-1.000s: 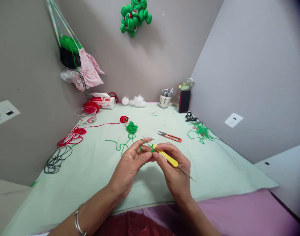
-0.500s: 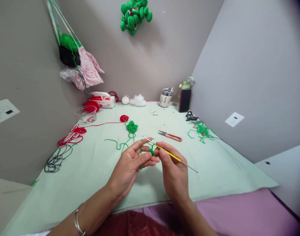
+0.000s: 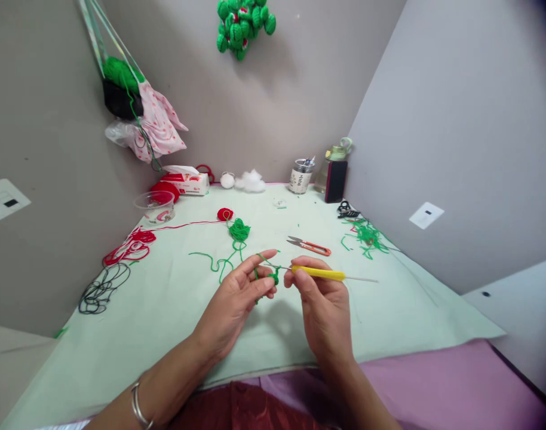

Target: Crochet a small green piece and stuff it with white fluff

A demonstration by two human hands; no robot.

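Note:
My left hand [image 3: 239, 295] pinches a small green crocheted piece [image 3: 274, 278] between thumb and fingers, with green yarn looped around its fingers and the index finger raised. A yellow-handled crochet hook [image 3: 320, 273] lies nearly level in my right hand [image 3: 324, 304], closed around the handle. The hook's thin metal tip is at the green loop above the piece. From the left hand, green yarn trails to a small green yarn bundle [image 3: 239, 229] on the table, beside a red yarn ball [image 3: 225, 214].
Orange-handled snips [image 3: 309, 245] lie beyond my right hand. Green yarn scraps [image 3: 369, 236] are at the right; red yarn [image 3: 134, 243] and dark cord [image 3: 103, 289] are at the left. Along the back stand a tissue box [image 3: 190, 182], a pen tin [image 3: 300, 177] and a phone [image 3: 336, 181].
My right hand has shifted slightly right, and the hook has turned from a steep slant to nearly level. The left hand still holds the green piece, its lower fingers more curled.

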